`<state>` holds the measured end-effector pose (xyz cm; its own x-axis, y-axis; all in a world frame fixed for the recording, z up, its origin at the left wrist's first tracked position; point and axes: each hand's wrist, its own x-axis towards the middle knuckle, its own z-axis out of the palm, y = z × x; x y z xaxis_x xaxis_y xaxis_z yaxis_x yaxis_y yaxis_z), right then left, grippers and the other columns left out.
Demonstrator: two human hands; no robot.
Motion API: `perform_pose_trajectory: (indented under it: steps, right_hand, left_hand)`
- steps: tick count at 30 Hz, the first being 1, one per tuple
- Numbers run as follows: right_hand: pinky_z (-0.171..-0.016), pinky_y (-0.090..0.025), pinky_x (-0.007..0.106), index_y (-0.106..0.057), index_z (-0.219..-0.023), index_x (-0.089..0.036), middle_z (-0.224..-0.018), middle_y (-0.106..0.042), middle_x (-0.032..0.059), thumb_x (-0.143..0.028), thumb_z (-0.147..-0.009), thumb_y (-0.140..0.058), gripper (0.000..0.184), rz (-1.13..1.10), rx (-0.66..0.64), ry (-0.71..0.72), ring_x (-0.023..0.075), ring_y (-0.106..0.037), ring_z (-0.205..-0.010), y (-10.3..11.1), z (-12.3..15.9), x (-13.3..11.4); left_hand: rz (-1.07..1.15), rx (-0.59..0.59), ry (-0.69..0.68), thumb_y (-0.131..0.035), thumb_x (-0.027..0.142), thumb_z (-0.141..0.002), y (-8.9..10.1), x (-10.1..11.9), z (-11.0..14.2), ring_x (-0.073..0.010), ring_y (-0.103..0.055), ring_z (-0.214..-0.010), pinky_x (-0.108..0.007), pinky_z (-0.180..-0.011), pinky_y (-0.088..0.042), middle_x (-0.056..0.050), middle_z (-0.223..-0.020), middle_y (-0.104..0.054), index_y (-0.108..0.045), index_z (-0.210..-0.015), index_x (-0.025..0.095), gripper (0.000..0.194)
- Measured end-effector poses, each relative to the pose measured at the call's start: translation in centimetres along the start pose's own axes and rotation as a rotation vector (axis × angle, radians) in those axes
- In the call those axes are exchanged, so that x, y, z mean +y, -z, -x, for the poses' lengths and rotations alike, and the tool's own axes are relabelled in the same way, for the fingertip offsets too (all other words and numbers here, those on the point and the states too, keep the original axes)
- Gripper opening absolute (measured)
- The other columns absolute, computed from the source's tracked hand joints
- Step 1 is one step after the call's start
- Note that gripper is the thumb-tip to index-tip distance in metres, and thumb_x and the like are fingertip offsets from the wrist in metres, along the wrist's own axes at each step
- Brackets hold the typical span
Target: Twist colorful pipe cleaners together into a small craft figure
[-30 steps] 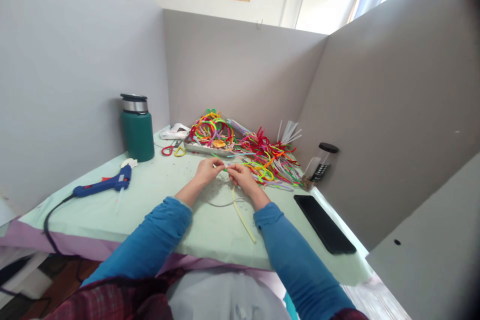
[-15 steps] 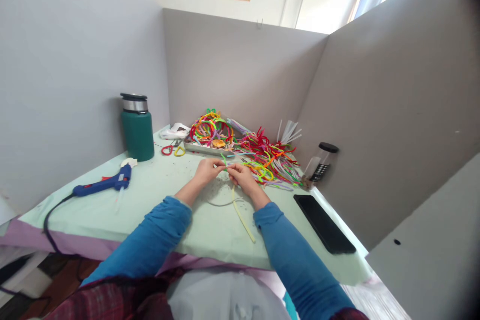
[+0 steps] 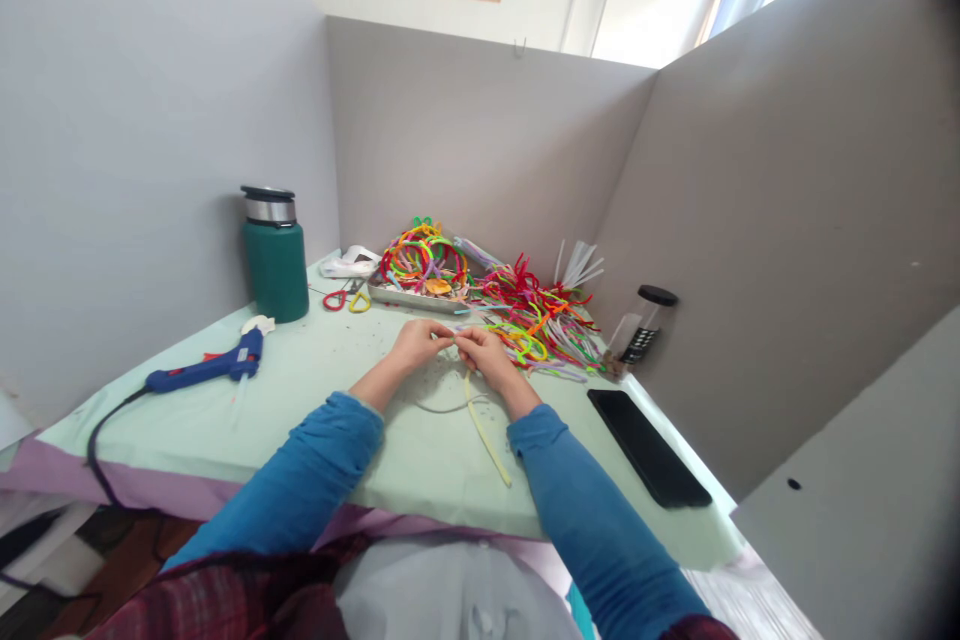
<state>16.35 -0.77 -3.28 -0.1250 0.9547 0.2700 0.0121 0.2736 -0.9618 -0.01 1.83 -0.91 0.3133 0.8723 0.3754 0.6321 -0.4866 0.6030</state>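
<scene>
My left hand [image 3: 414,344] and my right hand [image 3: 482,354] meet fingertip to fingertip over the middle of the table. Both are closed in a pinch on a thin pipe cleaner, mostly covered by the fingers; its green end showed in the earlier views. A pale yellow pipe cleaner [image 3: 487,440] runs from just under my right hand toward the front edge; whether that hand also grips it, I cannot tell. Beneath the hands a thin grey pipe cleaner [image 3: 442,410] lies curved on the pale green cloth [image 3: 300,440].
Behind my hands, a metal tray [image 3: 416,300] holds bent colourful pieces, beside a heap of pipe cleaners [image 3: 536,310]. A blue glue gun [image 3: 214,365] and green bottle [image 3: 276,265] stand left. Right are a black phone [image 3: 649,448] and a clear, black-lidded bottle [image 3: 640,332].
The green pipe cleaner end swung from leaning left to upright, and now it no longer shows above the fingers. Both hands have stayed nearly in place.
</scene>
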Motion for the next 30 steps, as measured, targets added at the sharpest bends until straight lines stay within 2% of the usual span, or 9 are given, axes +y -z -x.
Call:
perform_pose_trajectory:
  steps: [15,20,30]
  right_hand:
    - [-0.04,-0.023,0.022,-0.057,-0.075,-0.017,-0.053,-0.052,-0.0048,-0.036,-0.07,-0.066,0.022,0.011,0.004,0.001,0.0065,-0.036,-0.04,0.07,-0.09,0.21]
    - [-0.04,-0.023,0.022,-0.056,-0.075,-0.017,-0.053,-0.052,-0.0048,-0.037,-0.07,-0.066,0.023,-0.009,0.002,0.008,0.0064,-0.036,-0.039,0.09,-0.09,0.17]
    - [-0.039,-0.024,0.021,-0.056,-0.076,-0.017,-0.053,-0.052,-0.0048,-0.038,-0.069,-0.067,0.024,-0.01,0.011,0.004,0.0061,-0.037,-0.039,0.07,-0.19,0.24]
  left_hand:
    - [-0.036,-0.045,-0.021,-0.061,0.03,-0.079,-0.17,-0.13,0.0,-0.0154,-0.061,-0.072,-0.023,-0.068,-0.042,-0.004,-0.081,-0.074,-0.077,-0.09,0.016,0.024]
    - [-0.047,0.026,-0.066,-0.064,0.03,-0.076,-0.06,-0.17,-0.05,-0.0166,-0.062,-0.081,-0.024,-0.075,-0.043,-0.005,-0.093,-0.074,-0.078,-0.088,0.019,0.021]
    - [0.02,0.02,-0.001,-0.064,0.031,-0.075,0.1,0.29,0.21,-0.0149,-0.06,-0.068,-0.024,-0.071,-0.043,-0.003,-0.079,-0.074,-0.076,-0.086,0.017,0.021]
